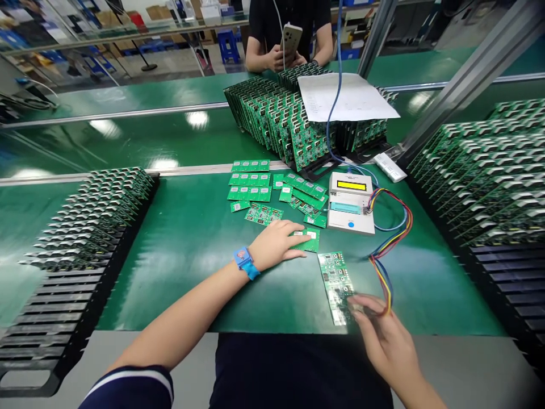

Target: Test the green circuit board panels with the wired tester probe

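My left hand [276, 244] lies flat with fingers spread, its fingertips on a small green circuit board [314, 243]. A blue band is around that wrist. My right hand [389, 341] pinches the end of a multicoloured wire lead [386, 278] at the right edge of a long circuit board panel [334, 275]. The connector itself is mostly hidden by the fingers and blurred. From there the wires loop up to a light grey device [351, 222] with a yellow display, a turquoise socket and a blue button. More small boards [249, 194] lie beyond my left hand.
Black racks full of upright boards stand at left [97, 218], right [502, 170] and back [272, 122]. A white paper sheet [347, 96] rests on the back stack. A blue cable [339, 68] hangs down to the device. Across the bench, a person [289, 34] holds a phone.
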Available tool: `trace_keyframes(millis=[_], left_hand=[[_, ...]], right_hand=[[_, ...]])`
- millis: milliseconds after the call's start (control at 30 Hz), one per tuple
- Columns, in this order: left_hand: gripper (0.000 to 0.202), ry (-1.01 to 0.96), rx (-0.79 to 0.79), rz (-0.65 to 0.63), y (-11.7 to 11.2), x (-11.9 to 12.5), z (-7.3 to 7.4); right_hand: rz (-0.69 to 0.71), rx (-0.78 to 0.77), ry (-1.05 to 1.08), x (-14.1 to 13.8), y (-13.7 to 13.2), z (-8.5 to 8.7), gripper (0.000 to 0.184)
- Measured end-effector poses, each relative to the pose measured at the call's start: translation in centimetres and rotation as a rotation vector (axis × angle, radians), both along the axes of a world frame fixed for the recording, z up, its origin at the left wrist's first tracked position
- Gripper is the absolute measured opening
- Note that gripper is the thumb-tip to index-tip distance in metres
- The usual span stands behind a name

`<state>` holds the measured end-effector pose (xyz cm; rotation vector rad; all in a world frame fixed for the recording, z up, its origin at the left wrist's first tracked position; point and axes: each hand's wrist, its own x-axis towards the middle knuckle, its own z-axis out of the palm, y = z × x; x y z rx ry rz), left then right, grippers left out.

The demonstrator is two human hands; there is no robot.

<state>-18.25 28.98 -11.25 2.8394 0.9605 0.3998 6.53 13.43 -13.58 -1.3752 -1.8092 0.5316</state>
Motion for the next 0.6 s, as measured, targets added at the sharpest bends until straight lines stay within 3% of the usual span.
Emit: trace_keyframes(millis=[100, 200, 367, 467, 600], left_hand=[[0.033, 0.035, 0.115, -0.024, 0.0, 0.2, 0.0], [0.035, 0.072, 0.128, -0.036, -0.5, 0.3, 1.0], [0.038, 0.110, -0.276, 0.010, -0.3, 0.1, 3.7], [0.031, 0.097, -0.524, 0.026, 0.3, -0.2, 4.2], [0.029, -0.116, -0.476, 0.238, -0.1, -1.1, 4.4]], right_hand=[[-0.009, 0.002, -0.010, 0.0, -0.1, -0.1, 0.018], [-0.011, 0.006, -0.013, 0.0, -0.1, -0.2, 0.017], [-0.001, 0.005, 0.003, -0.1, -0.1, -0.1, 0.018], [-0.002, 0.006, 0.000, 0.0, 0.0, -0.1, 0.018], [0.010, -0.004, -0.006, 0.0, 0.0, -0.2, 0.018]])
